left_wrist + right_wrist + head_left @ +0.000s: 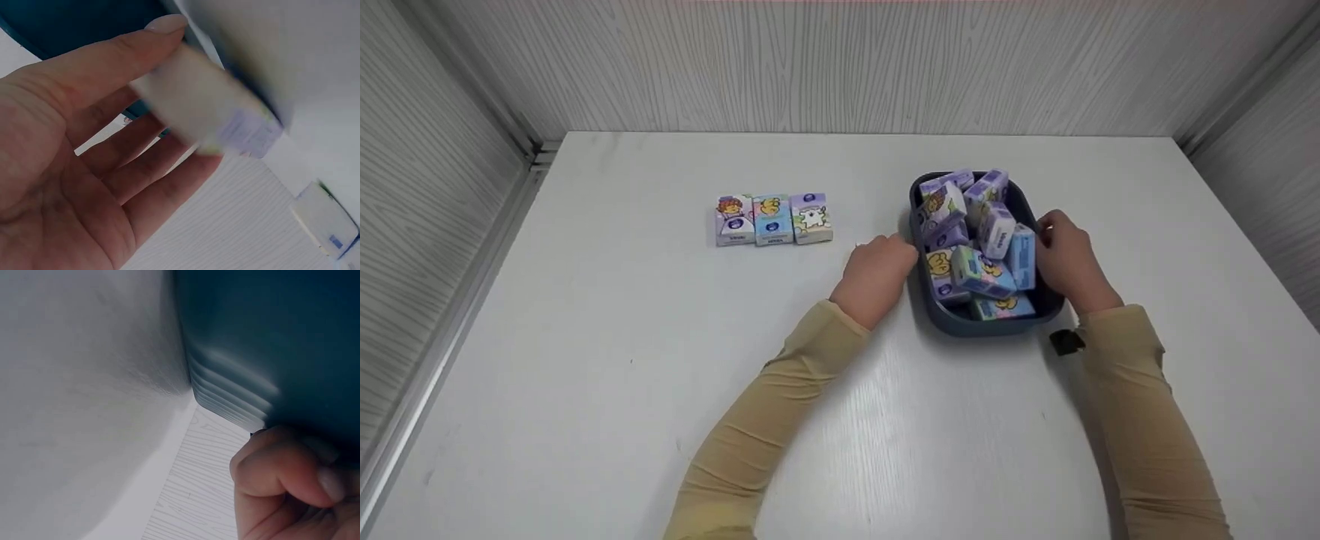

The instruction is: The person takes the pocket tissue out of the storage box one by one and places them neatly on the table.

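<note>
"Holding what, the left hand?"
"A small pale box, pinched between thumb and fingers, left of the blue tub of boxes"
"And the right hand?"
"Curled against the tub's right; grip unclear"

Small cartoon-printed boxes lie jumbled in a dark blue tub.

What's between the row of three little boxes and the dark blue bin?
The head view shows bare tabletop and, beside the bin, the left hand; the left wrist view shows it holding a small box.
</note>
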A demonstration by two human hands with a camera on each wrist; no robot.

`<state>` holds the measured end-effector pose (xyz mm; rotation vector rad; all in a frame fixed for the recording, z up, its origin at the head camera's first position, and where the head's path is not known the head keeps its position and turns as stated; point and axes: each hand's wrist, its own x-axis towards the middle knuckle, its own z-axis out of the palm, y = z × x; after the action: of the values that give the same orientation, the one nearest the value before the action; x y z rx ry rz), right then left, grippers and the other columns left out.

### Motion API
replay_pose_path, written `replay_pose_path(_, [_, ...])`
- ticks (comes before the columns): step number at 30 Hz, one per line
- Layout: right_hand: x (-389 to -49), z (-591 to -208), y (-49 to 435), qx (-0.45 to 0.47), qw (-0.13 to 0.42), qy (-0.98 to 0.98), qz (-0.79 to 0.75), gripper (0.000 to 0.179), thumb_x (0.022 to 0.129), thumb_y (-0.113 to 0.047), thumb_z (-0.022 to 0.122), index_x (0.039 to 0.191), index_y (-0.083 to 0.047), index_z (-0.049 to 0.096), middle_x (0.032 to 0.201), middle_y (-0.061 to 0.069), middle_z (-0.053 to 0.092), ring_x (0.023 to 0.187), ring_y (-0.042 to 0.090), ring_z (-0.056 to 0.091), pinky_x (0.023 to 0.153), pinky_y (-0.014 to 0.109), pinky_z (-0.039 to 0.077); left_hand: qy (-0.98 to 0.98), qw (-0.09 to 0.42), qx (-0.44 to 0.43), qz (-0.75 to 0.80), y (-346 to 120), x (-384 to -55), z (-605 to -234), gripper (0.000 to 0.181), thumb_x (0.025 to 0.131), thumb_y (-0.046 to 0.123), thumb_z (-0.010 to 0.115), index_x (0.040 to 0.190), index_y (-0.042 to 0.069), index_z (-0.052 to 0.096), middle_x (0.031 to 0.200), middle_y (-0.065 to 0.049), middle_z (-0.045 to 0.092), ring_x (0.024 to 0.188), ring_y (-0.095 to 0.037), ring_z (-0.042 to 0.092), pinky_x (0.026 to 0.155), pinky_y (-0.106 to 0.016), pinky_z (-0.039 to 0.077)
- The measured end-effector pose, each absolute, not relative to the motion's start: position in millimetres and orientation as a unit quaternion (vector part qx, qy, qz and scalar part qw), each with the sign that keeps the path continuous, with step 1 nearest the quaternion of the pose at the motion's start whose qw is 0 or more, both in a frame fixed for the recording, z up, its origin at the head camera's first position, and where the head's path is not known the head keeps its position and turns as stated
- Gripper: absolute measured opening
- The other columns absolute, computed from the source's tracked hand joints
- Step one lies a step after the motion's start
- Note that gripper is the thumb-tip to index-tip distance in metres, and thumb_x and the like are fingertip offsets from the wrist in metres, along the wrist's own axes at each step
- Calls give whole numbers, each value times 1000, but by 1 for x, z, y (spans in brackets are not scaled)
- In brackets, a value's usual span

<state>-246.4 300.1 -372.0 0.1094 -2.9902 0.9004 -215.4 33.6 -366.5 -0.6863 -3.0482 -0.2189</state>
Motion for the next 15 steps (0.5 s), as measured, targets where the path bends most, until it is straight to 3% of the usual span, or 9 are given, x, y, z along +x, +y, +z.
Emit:
replay_pose_path(8, [-247,-373,301,29,2,-956,293,33,102,-22,35,117,7,42,105,25,54,89,34,50,79,48,41,-971,4,-225,-79,23,-226,-372,21,94,-2,52,103,6,69,101,-10,68,92,-27,64,75,-40,53])
replay_pose_path(15, [-247,-373,301,28,2,-955,297,31,102,-21,36,116,6,42,105,26,54,88,34,51,77,49,41,-973,24,-216,-78,13,-239,-378,23,92,-5,55,109,4,67,105,-12,66,95,-27,63,79,-38,52])
